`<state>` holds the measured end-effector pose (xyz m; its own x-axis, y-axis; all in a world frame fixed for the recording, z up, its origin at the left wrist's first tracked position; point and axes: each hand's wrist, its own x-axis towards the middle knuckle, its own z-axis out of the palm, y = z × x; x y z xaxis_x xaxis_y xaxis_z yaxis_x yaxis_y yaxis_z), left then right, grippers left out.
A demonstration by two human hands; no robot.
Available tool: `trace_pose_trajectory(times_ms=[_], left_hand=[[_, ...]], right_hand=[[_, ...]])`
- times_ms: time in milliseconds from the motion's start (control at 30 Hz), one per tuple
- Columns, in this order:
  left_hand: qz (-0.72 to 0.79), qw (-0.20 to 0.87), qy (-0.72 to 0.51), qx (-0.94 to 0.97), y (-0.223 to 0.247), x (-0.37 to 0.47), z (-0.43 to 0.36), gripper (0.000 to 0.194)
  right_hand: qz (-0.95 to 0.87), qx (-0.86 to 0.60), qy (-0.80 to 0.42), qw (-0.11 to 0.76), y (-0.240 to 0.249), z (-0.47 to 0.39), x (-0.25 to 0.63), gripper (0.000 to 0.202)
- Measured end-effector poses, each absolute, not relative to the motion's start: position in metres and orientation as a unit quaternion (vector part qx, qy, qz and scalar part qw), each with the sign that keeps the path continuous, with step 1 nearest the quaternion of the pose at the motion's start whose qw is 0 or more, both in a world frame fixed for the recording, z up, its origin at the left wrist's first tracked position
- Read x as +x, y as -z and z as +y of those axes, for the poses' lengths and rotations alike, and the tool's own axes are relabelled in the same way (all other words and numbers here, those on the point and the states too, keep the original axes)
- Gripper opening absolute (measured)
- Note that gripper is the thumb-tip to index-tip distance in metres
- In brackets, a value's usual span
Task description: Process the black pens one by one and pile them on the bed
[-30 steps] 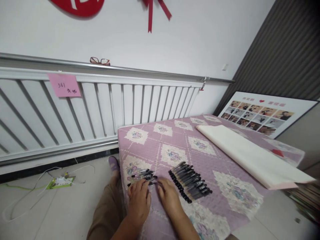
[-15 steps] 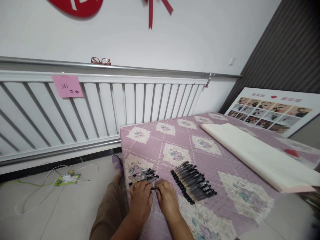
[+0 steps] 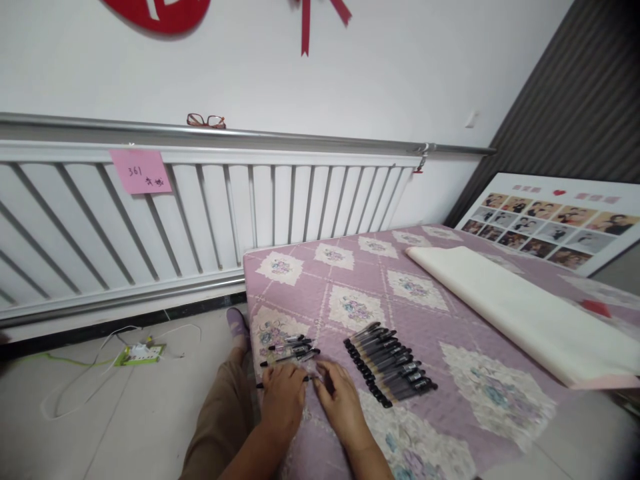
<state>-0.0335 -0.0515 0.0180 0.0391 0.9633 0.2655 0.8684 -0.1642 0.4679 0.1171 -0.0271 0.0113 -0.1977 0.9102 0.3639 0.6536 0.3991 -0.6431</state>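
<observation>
Low over the near left edge of the flower-patterned bedspread, my left hand (image 3: pixel 283 399) is closed around a black pen (image 3: pixel 307 379). The pen's ends stick out on both sides of the fingers. Just right of that end is my right hand (image 3: pixel 342 401), thumb and fingers apart, with nothing visible between them. A few loose pens (image 3: pixel 290 352) lie beyond my left hand. To the right of my right hand, a neat row of several black-capped clear pens (image 3: pixel 393 365) lies side by side on the bedspread (image 3: pixel 345 283).
A rolled cream sheet (image 3: pixel 515 307) lies across the bed's right side, with a photo board (image 3: pixel 535 220) behind it. A white radiator (image 3: pixel 300 200) runs along the wall. On the floor at left are a power strip (image 3: pixel 140 355) and cables.
My right hand has loosened, its thumb and fingers parting near the pen's end. My left hand keeps the pen. The view has shifted slightly.
</observation>
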Motion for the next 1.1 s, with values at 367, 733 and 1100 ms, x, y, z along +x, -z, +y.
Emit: trace_pose_trajectory(times_ms=[367,733,1100], left_hand=[[0.626,0.110,-0.285,0.718,-0.019,-0.036,-0.054,0.027],[0.600,0.111,-0.315,0.727,-0.014,-0.036,-0.057,0.024],[0.572,0.104,-0.393,0.713,-0.014,-0.041,-0.058,0.026]], right_hand=[[-0.755,-0.513,-0.190,0.361,-0.014,-0.031,0.121,0.017],[-0.748,-0.514,-0.171,0.385,-0.016,-0.030,0.123,0.027],[-0.811,-0.492,-0.065,0.308,-0.010,0.000,0.106,0.037]])
